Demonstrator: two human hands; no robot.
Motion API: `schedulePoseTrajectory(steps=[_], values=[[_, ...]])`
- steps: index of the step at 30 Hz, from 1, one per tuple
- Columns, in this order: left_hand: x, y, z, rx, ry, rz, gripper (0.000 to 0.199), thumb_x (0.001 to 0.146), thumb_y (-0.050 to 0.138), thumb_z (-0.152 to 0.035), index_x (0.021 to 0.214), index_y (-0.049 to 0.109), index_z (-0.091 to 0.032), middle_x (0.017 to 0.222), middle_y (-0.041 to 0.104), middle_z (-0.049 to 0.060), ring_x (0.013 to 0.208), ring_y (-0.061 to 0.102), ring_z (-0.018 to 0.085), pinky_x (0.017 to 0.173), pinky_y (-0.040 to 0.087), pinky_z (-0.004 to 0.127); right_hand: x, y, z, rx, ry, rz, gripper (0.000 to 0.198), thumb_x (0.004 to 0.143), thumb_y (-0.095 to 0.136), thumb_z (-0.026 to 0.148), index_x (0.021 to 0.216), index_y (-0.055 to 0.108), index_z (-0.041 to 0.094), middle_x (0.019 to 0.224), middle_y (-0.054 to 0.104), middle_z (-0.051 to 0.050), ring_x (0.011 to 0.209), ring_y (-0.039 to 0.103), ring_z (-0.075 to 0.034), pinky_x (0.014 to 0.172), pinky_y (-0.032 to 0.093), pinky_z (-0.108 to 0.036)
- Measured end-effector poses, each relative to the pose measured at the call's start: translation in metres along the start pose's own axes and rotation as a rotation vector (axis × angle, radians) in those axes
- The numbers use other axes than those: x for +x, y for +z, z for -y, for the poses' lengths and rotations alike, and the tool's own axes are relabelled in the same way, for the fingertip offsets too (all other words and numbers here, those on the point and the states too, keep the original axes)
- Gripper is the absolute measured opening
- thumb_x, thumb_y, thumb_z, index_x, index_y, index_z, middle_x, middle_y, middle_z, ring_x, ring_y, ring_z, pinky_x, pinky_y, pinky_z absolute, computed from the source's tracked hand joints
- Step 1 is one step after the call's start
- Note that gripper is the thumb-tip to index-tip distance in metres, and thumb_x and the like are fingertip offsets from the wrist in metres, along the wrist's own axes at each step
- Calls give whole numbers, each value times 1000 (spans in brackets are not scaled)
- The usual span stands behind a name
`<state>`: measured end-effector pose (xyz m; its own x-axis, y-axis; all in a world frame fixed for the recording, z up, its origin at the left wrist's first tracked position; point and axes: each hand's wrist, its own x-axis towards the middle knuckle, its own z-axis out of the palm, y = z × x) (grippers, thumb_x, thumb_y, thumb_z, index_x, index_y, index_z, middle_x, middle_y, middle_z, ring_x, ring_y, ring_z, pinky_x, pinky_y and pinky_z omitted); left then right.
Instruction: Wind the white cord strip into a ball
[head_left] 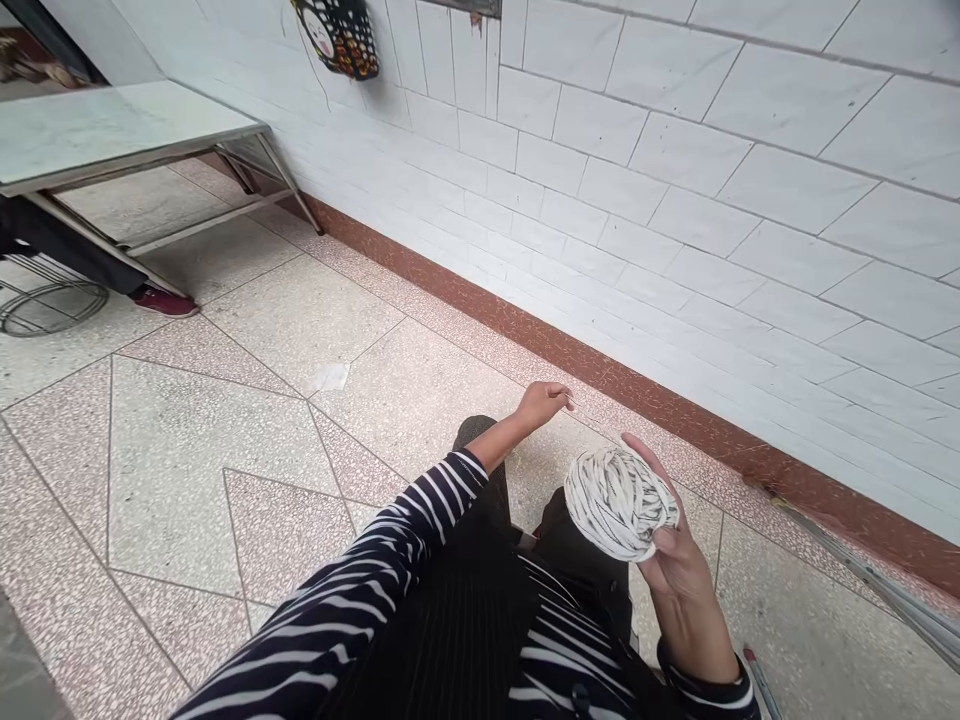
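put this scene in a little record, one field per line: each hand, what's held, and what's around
left hand: left hand raised over the floor, fingers curled in; whether they hold a strand is too small to tell
right hand: right hand holds a ball of white cord
floor: white scrap lying flat
upper left: table, with another person's red shoe near its leg
wall: white tiles, patterned bag hanging
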<state>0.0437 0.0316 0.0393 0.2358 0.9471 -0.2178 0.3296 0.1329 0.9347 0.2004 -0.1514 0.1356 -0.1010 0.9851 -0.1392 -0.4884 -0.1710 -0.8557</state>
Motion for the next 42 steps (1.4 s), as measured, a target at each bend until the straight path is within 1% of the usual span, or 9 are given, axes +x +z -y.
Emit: schedulePoseTrajectory(steps=[3, 7, 15, 21, 27, 31, 35, 39, 42], values=[[7, 2, 10, -61, -18, -21, 27, 79, 51, -19, 87, 76, -14, 61, 62, -3, 48, 36, 8, 51, 30, 20, -4, -3, 9, -42, -18, -21, 102, 53, 90, 47, 144, 49, 28, 136, 61, -11, 128, 54, -39, 107, 43, -53], [18, -2, 18, -107, -1, -69, 26, 79, 51, -19, 85, 76, -13, 70, 67, -2, 50, 38, 7, 52, 31, 20, -8, -1, 23, -159, -78, -23, 101, 53, 89, 49, 144, 49, 27, 142, 55, -12, 132, 50, -40, 108, 42, -54], [12, -9, 29, -70, -13, 41, 29, 80, 51, -23, 87, 77, -14, 79, 71, 1, 50, 38, 8, 53, 32, 22, 3, 9, 47, -340, -202, -21, 91, 54, 88, 52, 135, 55, 24, 137, 58, -14, 129, 51, -42, 103, 44, -55], [-41, -11, 43, 98, 37, 467, 17, 76, 60, -18, 74, 77, -17, 53, 57, -4, 51, 44, 10, 57, 35, 21, 47, -13, 56, -481, -448, -132, 76, 54, 88, 38, 124, 60, 24, 121, 61, -10, 115, 57, -35, 97, 46, -49], [-106, -14, 14, -141, 183, 882, 15, 85, 61, -26, 81, 75, -22, 80, 74, -1, 84, 68, 15, 83, 48, 23, 106, -53, 22, -1020, -628, -359, 69, 58, 85, 36, 121, 59, 23, 117, 54, -8, 110, 53, -30, 97, 44, -47], [-100, -29, -20, -161, 292, 847, 25, 92, 59, -39, 82, 73, -21, 74, 73, 2, 76, 68, 15, 80, 49, 24, 117, -66, -28, -1002, -416, -306, 64, 59, 81, 34, 117, 59, 20, 120, 51, -9, 119, 46, -31, 109, 30, -50], [-62, -49, -35, 57, 339, 665, 32, 92, 56, -34, 71, 73, -17, 66, 70, 1, 66, 61, 12, 69, 44, 20, 103, -70, -64, -866, -195, -155, 62, 58, 82, 34, 115, 62, 20, 116, 58, -8, 113, 52, -33, 106, 34, -52], [-28, -56, -26, 189, 290, 593, 33, 84, 62, -35, 60, 70, -14, 60, 65, 0, 57, 52, 9, 61, 37, 21, 82, -69, -68, -657, 41, 45, 65, 63, 82, 43, 122, 64, 24, 114, 68, -8, 104, 62, -33, 94, 47, -49], [-16, -50, -14, 188, 230, 582, 34, 81, 66, -39, 59, 70, -13, 58, 63, 0, 56, 49, 9, 60, 35, 21, 72, -65, -59, -525, 109, 117, 68, 66, 80, 51, 127, 62, 27, 122, 67, -8, 109, 63, -33, 93, 49, -46]])
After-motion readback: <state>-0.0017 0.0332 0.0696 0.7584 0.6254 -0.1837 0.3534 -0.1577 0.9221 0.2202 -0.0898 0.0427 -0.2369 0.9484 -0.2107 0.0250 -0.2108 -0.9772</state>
